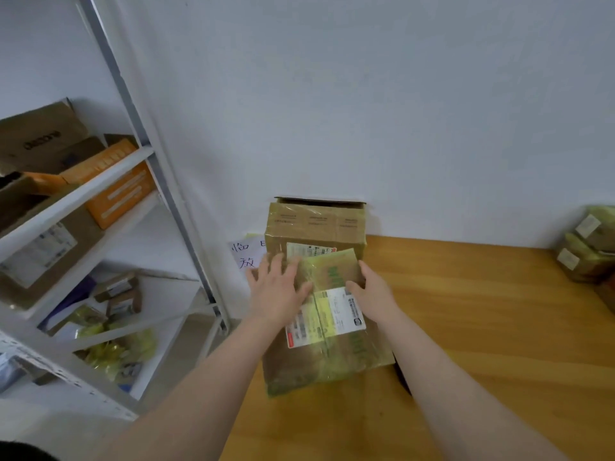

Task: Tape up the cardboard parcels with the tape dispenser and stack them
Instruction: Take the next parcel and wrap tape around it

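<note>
**Both hands on the taped parcel, in front of the box at the wall**

The taped parcel lies on the wooden table, near its left edge. Its long axis runs from near to far and leans a little to the right at the far end. A white shipping label crosses its top face about in the middle. The far end of the parcel covers the lower front of a bigger cardboard box, which stands against the wall; I cannot tell if the two are touching or if the parcel is lifted a little.

The left hand lies flat on the far left part of the top face, with the fingers spread and straight, so it presses and does not grasp. The right hand is at the far right edge: the thumb rests on the top and the other fingers go over the side, so it seems to hold the parcel there. Both hands are at the far end, one on each side of the long axis, and about equally near.

My judgement is that the taping of this parcel is done and stacking comes next; for this the parcel must go up and farther, onto the box.

A dark shape shows under the near right corner; I cannot say what it is. More wrapped parcels sit at the far right.
</note>
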